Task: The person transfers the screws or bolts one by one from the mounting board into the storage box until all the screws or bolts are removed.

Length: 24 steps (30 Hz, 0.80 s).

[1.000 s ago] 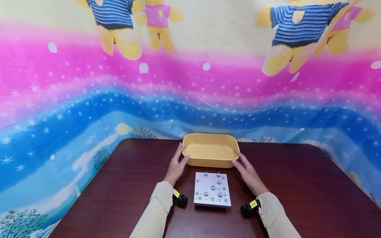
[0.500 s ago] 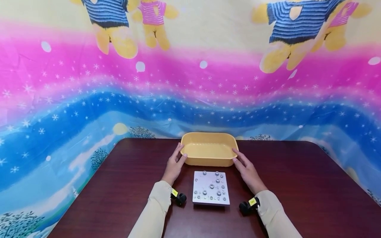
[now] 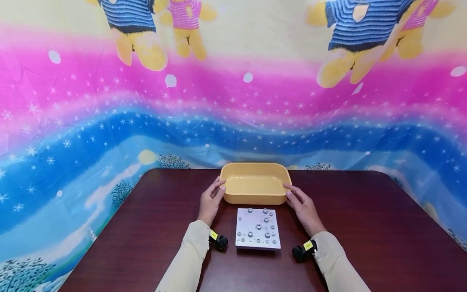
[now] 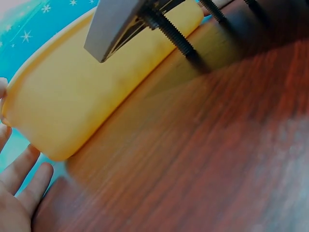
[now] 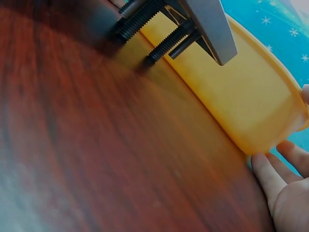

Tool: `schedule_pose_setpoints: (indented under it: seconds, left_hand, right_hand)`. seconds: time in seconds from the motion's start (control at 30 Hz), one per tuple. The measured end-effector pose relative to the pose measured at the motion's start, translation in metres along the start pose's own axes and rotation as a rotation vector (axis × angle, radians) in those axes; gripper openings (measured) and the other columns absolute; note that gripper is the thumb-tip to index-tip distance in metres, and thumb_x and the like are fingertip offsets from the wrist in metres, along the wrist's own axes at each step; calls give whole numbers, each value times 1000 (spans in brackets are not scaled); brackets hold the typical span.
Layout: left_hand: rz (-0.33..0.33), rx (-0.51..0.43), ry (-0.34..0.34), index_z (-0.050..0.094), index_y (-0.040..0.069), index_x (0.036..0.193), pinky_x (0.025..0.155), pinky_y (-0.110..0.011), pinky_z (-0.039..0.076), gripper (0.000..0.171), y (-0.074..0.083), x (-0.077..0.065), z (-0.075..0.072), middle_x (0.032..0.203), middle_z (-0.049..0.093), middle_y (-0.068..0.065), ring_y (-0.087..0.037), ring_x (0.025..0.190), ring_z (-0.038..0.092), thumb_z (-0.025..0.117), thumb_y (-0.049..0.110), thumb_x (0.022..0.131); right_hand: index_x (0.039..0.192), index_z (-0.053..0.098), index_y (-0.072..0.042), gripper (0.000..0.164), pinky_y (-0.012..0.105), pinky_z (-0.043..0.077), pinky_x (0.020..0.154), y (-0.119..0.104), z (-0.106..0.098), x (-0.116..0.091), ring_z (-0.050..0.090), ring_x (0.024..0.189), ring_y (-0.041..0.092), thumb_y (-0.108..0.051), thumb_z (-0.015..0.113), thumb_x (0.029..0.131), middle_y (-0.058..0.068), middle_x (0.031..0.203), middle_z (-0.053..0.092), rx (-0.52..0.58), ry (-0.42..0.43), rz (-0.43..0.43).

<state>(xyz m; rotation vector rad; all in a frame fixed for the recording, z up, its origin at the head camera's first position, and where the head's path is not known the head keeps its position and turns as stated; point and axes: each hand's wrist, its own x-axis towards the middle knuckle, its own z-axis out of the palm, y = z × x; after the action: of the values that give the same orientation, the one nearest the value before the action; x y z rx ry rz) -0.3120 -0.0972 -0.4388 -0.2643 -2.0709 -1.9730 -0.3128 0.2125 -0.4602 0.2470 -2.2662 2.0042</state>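
A yellow plastic basin, oblong with rounded corners, stands at the table's far side with nothing inside. At its left end is my left hand, fingers loosely extended and fingertips at the rim. In the left wrist view the thumb shows a small gap from the basin's corner. My right hand is at the other end, one fingertip over the rim and the thumb close by the lower corner. Between the forearms lies a square metal plate fitted with several socket-head screws; threaded shanks project beneath it.
The dark red wooden table has rounded far corners. Right behind it hangs a printed cloth with bears and snowflakes. A black wrist camera is strapped at the left wrist, another camera at the right.
My left hand has slid slightly left, its thumb drawing away from the basin's front wall. My right thumb has shifted a little outward. Basin and plate keep their places; the head view tilts slightly.
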Motion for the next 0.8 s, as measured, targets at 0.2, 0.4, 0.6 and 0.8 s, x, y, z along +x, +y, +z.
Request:
schedule_pose_setpoints:
  seconds: [0.2, 0.4, 0.6, 0.8]
  left_hand:
    - [-27, 43, 12, 58, 4, 130, 102, -38, 41, 39, 5, -8, 0, 150, 39, -7, -26, 132, 45, 62, 20, 95]
    - [-34, 38, 11, 57, 4, 131, 102, -37, 41, 39, 6, -14, 0, 152, 37, -8, -25, 133, 44, 62, 20, 96]
    - [-42, 51, 21, 57, 6, 132, 103, -37, 39, 38, 5, -16, 2, 152, 36, -6, -25, 133, 43, 60, 19, 96]
    - [-52, 98, 49, 57, 15, 132, 105, -43, 39, 35, -18, -16, 1, 147, 44, -7, -25, 131, 45, 58, 24, 98]
  right_hand:
    - [131, 57, -14, 45, 18, 46, 91, -4, 4, -8, 53, 118, 22, -43, 54, 97, 3, 137, 51, -102, 50, -9]
    - [128, 59, -15, 40, 24, 46, 92, -8, 6, -16, 56, 113, 24, -40, 55, 97, 3, 136, 52, -111, 63, 4]
    - [127, 60, -18, 42, 17, 45, 89, -4, 5, -18, 57, 113, 22, -45, 55, 95, 1, 134, 53, -113, 83, 3]
    - [127, 60, -18, 38, 17, 45, 89, -3, 8, -21, 57, 113, 16, -40, 55, 97, 1, 135, 54, -107, 80, 6]
